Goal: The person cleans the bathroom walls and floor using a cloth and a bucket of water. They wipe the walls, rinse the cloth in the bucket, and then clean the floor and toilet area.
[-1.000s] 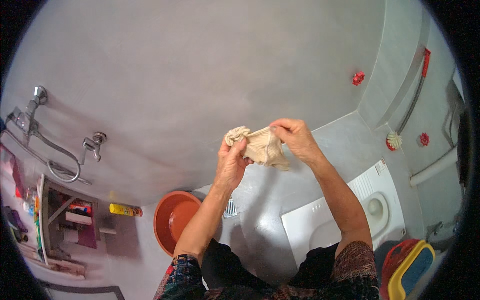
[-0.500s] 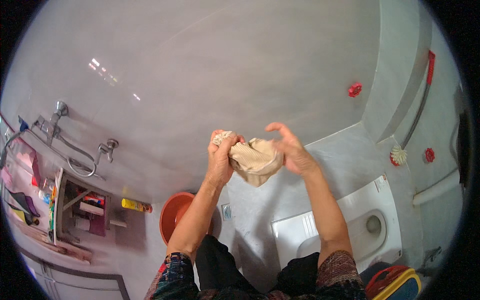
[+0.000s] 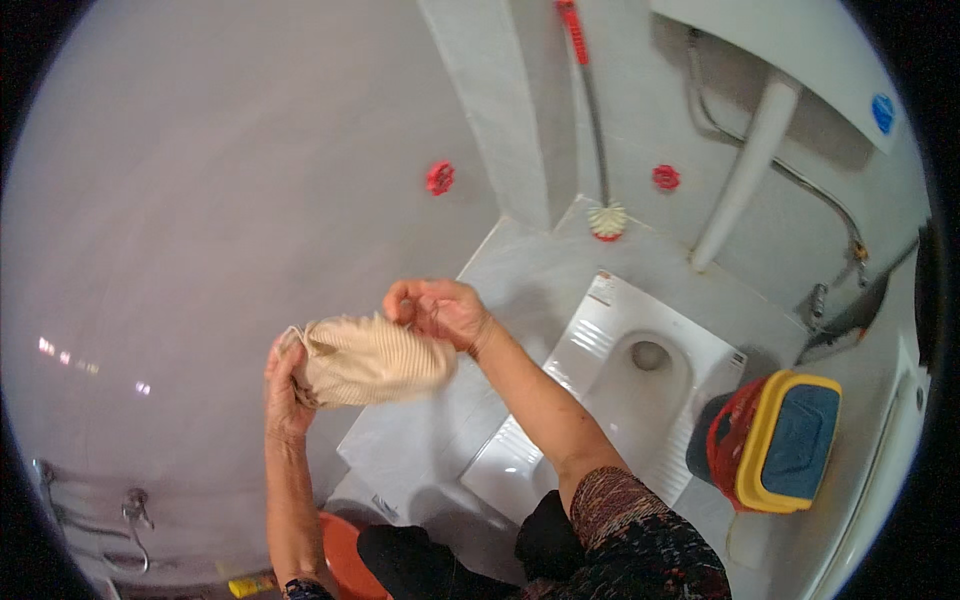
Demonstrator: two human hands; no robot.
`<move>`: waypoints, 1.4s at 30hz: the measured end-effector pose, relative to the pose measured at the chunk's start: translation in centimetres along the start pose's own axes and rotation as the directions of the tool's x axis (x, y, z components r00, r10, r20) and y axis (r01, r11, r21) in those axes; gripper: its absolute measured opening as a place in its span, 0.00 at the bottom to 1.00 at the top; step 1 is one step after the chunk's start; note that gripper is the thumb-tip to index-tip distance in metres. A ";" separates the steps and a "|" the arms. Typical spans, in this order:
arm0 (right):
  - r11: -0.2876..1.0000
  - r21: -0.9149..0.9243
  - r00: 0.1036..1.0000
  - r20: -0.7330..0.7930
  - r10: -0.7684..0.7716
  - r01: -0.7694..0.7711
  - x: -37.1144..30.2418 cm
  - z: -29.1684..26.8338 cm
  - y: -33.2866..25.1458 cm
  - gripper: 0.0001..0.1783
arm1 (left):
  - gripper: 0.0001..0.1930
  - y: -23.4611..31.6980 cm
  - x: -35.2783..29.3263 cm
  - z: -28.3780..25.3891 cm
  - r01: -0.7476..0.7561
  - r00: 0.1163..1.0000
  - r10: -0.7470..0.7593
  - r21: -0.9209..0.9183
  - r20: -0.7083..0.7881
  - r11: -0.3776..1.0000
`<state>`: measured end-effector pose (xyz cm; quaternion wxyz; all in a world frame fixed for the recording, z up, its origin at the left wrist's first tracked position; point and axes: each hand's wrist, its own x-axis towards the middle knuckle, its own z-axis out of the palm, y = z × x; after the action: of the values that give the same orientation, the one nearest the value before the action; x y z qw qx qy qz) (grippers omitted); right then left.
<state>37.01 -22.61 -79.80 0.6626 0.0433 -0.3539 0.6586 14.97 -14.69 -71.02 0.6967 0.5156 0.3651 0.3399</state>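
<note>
A beige ribbed cloth (image 3: pixel 375 362), bunched and partly folded, is held up in front of me. My left hand (image 3: pixel 286 385) is closed around its left end, with the thumb pressed on the fabric. At the upper right edge of the cloth is my right hand (image 3: pixel 440 312), its fingers bent in against the fabric. The cloth hides part of that grip. The right end of the cloth is slightly smeared by motion.
A white squat toilet (image 3: pixel 480 482) lies in the floor to the right. Beyond it stand a yellow-rimmed bin (image 3: pixel 780 500) and a long brush (image 3: pixel 606 220) leaning on the wall. An orange basin (image 3: pixel 345 565) sits below my left forearm. Red valve knobs (image 3: pixel 440 178) stick out from the walls.
The view has turned to the right. My right hand has gone from spread fingers beside the cloth to bent fingers at its upper edge. The cloth is stretched out wider.
</note>
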 end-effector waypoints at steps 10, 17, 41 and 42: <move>0.730 -0.681 0.913 -0.260 -0.313 0.056 -2.4 -5.6 4.3 0.25 | 0.11 4.4 3.0 15.0 -0.666 0.740 0.326 0.711 0.589 0.226; 0.670 -0.692 0.778 -0.566 -0.274 -0.268 -4.1 -1.5 -0.2 0.22 | 0.31 2.9 6.9 15.5 -0.657 0.748 0.397 0.506 0.532 0.559; -0.137 -0.534 -0.073 0.353 -0.933 -0.835 -20.4 3.5 -39.7 0.17 | 0.35 3.5 15.2 1.0 0.045 0.007 0.677 0.676 0.736 -0.736; -0.151 -0.470 -0.036 0.365 -0.930 -0.870 -19.7 3.5 -39.7 0.17 | 0.35 3.2 15.1 0.8 0.095 0.035 0.684 0.679 0.729 -0.728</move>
<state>73.73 -46.14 -71.36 0.4961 -0.7752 -0.0296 -0.3899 22.93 -1.50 -70.11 -0.5084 0.7282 0.1893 0.4189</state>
